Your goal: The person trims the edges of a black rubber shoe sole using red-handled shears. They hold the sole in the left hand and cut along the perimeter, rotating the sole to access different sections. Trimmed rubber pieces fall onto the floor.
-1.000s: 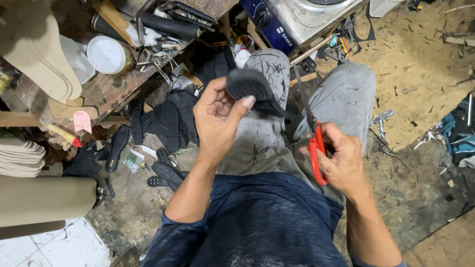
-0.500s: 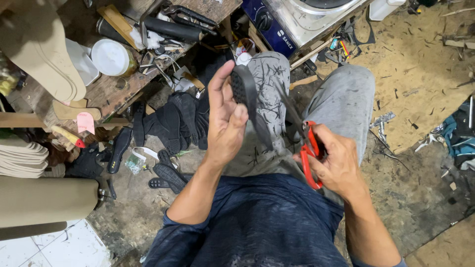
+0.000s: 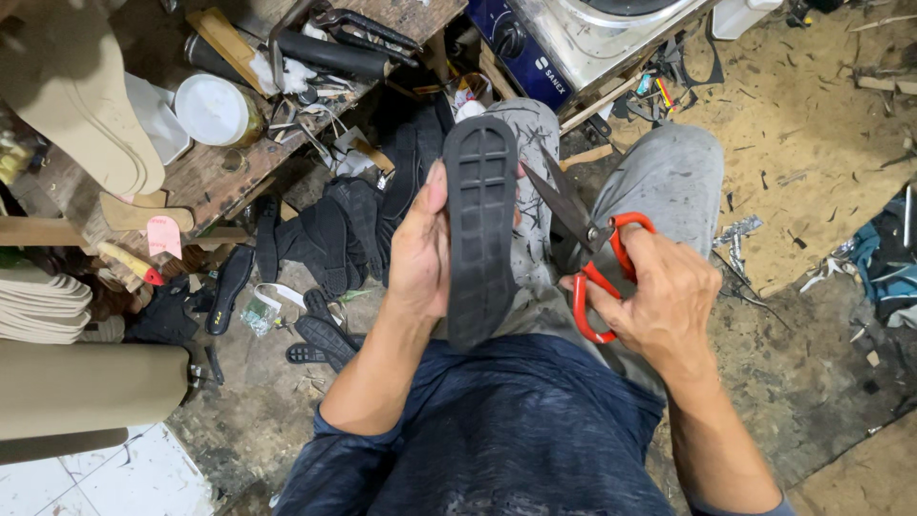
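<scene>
A black ridged rubber shoe sole (image 3: 480, 229) stands upright beside open red-handled scissors (image 3: 590, 250), blades pointing at it.

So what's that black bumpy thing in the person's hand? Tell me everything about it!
It is a black shoe sole, long with rounded ends, and it looks like rubber. The side facing up has a raised tread of blocks and ribs inside a smooth rim. It stands nearly upright over the person's lap, its lower end near the dark shirt. The left hand grips its left edge. The blades of the red-handled scissors, in the right hand, point at its right edge.
</scene>
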Demonstrator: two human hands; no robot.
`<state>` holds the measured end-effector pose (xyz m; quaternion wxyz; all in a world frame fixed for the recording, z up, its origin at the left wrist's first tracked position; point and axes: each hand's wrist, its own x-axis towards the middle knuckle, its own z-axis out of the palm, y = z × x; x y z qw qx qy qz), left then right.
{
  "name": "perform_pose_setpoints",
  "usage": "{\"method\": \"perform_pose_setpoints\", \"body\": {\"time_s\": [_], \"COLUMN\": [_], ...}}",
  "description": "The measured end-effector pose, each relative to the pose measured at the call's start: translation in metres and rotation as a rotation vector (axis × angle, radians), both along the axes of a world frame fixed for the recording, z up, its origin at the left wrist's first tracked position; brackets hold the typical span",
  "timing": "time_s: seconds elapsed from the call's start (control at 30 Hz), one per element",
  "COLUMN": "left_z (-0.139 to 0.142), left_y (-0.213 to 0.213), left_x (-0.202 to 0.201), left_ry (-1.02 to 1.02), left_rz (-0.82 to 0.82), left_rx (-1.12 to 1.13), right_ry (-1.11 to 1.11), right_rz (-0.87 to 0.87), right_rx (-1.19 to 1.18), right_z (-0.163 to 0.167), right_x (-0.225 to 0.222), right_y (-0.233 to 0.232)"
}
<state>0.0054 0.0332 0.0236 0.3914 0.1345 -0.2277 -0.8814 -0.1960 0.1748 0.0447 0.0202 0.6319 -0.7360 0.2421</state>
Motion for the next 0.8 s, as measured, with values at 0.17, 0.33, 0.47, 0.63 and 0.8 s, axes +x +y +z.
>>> {"method": "perform_pose_setpoints", "body": {"time_s": [0.17,0.33,0.47,0.63,0.8], "left_z": [0.008,0.016,0.016,0.013,0.013], "left_y": [-0.002,-0.005,-0.007,-0.017,-0.021], "left_x": [0.003,0.01,0.011,0.016,0.019], "left_ry": [-0.01,0.007,-0.026,-0.047,-0.082], "left_rz": [-0.105,-0.223,-0.243,-0.27,-0.3], "left_rx": [0.042,-0.057,-0.102,-0.131,-0.168], "right_ry": [0.073,0.071,0.102,0.154,0.17], "right_rz": [0.01,0.013,0.028,0.052,0.057], "right_rx": [0.0,0.027,0.017,0.005,0.01], "right_z": [0.007,0.018,0.024,0.027,0.029], "right_x": [-0.005,-0.007,-0.009,-0.013,-0.017], "right_y": [-0.002,-0.002,-0.001,0.0,0.002]}}
